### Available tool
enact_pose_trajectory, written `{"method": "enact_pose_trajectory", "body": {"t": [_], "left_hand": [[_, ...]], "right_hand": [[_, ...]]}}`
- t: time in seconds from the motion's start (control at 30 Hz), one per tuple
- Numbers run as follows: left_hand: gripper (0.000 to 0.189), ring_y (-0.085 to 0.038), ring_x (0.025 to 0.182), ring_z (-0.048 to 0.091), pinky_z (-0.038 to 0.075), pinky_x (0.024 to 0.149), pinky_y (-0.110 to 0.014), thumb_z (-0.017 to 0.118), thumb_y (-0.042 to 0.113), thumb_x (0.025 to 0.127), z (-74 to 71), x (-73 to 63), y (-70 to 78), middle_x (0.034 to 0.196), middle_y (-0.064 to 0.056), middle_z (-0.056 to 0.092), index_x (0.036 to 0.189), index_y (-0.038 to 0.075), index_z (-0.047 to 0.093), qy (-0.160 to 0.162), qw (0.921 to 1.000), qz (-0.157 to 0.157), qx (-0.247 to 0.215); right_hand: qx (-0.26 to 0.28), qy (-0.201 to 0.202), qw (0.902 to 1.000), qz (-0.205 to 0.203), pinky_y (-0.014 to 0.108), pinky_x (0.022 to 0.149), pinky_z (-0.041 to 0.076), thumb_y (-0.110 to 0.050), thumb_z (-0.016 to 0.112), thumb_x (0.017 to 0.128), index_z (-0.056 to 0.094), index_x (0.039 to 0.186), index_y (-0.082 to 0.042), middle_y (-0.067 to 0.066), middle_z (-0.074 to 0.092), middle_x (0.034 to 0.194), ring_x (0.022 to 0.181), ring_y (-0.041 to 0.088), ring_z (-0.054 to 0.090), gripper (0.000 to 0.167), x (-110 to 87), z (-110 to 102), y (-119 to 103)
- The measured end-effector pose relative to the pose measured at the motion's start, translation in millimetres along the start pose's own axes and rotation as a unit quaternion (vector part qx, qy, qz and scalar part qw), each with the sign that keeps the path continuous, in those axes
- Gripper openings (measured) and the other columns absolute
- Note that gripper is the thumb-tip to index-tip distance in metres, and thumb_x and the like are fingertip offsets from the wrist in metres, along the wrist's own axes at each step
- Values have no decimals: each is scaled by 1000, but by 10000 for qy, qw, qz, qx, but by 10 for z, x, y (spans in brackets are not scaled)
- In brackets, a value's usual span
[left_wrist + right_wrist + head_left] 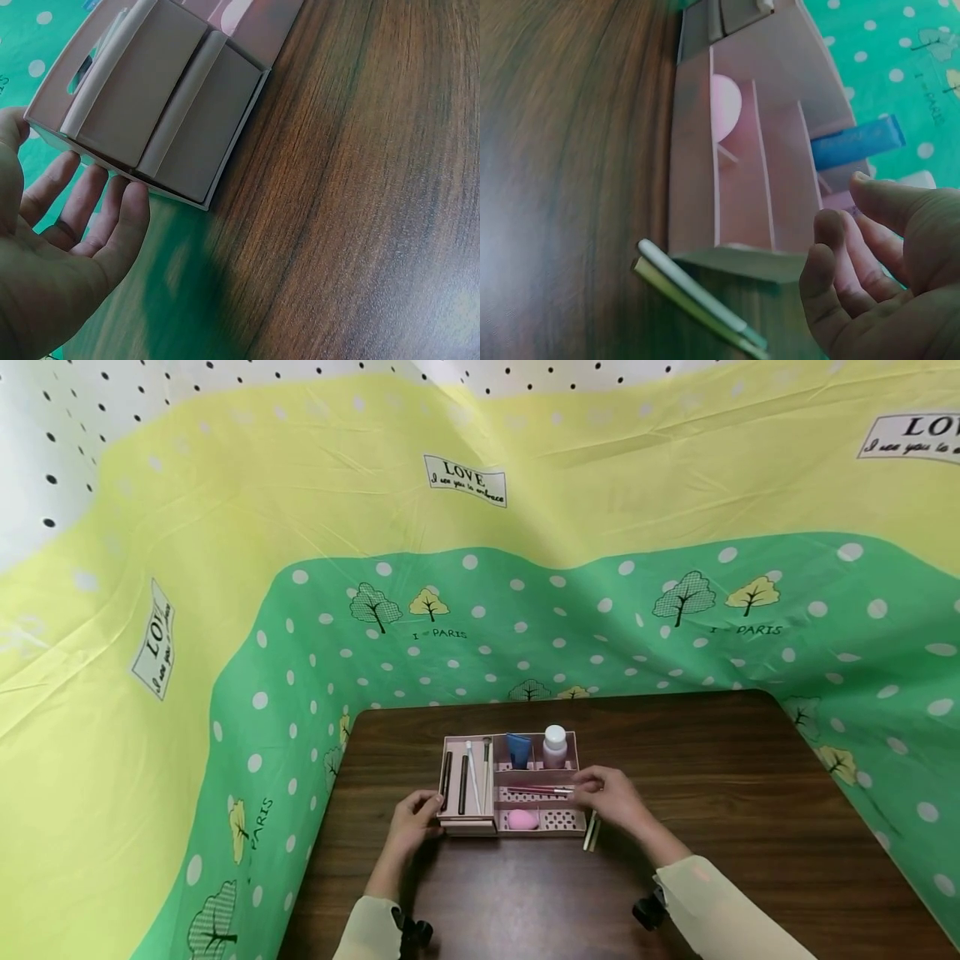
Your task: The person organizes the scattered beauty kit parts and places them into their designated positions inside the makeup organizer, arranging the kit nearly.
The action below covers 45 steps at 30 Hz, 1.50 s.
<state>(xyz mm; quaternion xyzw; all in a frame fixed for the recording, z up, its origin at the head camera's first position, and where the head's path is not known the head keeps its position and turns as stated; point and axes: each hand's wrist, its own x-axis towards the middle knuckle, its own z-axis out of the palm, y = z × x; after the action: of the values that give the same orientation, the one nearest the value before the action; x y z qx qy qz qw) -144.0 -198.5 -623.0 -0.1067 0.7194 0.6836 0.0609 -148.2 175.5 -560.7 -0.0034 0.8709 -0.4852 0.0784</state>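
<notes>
A pink cosmetics organizer (494, 828) stands on the table. My left hand (414, 823) is at its left side, thumb at the upper edge and relaxed fingertips against the side wall below. Two dark pencils (462, 785), a white pen (473, 777) and a brush (487, 752) lie in the left tray. My right hand (611, 797) hovers at the right end, thumb and fingers apart with nothing visible between them. Close to its fingertips, red-handled brushes (536, 790) lie in the middle compartment. A blue tube (518, 751) and white-capped bottle (555, 747) stand behind; a pink sponge (522, 819) sits in front.
Two slim sticks, one white (697, 289) and one yellow-green (682, 300), lie on the wooden table (750, 827) against the organizer's right end. Shallow drawers (142, 82) form the organizer's left front. A patterned green and yellow curtain (525, 652) surrounds the table.
</notes>
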Motion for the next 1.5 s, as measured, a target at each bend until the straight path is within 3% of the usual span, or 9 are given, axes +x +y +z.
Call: {"method": "enact_pose_trajectory", "body": {"t": [0.17,0.47,0.63,0.83,1.13,1.5], "left_hand": [[33,-16,89,61,66,71,-44,71,22,97,-4,-6,0,99,-5,64,117,-5,68,-10,10000,-16,6],[33,-16,90,61,63,80,-59,66,19,100,-21,2,-17,101,-8,64,120,-9,65,-119,9999,-65,-22],[33,-14,88,63,65,75,-50,68,21,100,-21,-8,-8,101,-7,65,119,-6,66,-94,9999,-76,47],[35,-16,89,63,66,73,-45,70,23,98,-19,-20,-3,102,-8,65,118,-5,67,-54,9999,-56,68],[34,-16,89,64,66,75,-49,71,24,98,-5,-10,9,102,-7,65,118,-4,68,-78,9999,-51,62],[32,-16,89,63,65,67,-35,71,22,97,-7,-14,25,100,-6,65,116,-4,68,-55,10000,-49,45]], "right_hand": [[268,-10,9994,204,36,58,58,-9,77,89,68,117,4,13,75,97,76,28,69,32,-41,-6,143],[388,44,9969,687,36,51,57,-8,79,86,65,122,6,11,75,90,69,27,68,41,-104,4,326],[340,102,9948,955,36,49,56,-11,81,86,63,122,8,8,71,78,65,23,66,44,-128,14,419],[334,129,9924,1175,37,48,57,-15,84,83,62,119,8,6,71,78,63,20,66,48,-151,34,510],[218,297,9906,1318,38,49,60,-11,79,85,65,114,10,12,74,80,63,22,67,38,-149,38,622],[148,581,9875,1460,36,44,59,-12,77,86,67,103,6,13,68,66,50,19,65,26,-62,75,696]]}}
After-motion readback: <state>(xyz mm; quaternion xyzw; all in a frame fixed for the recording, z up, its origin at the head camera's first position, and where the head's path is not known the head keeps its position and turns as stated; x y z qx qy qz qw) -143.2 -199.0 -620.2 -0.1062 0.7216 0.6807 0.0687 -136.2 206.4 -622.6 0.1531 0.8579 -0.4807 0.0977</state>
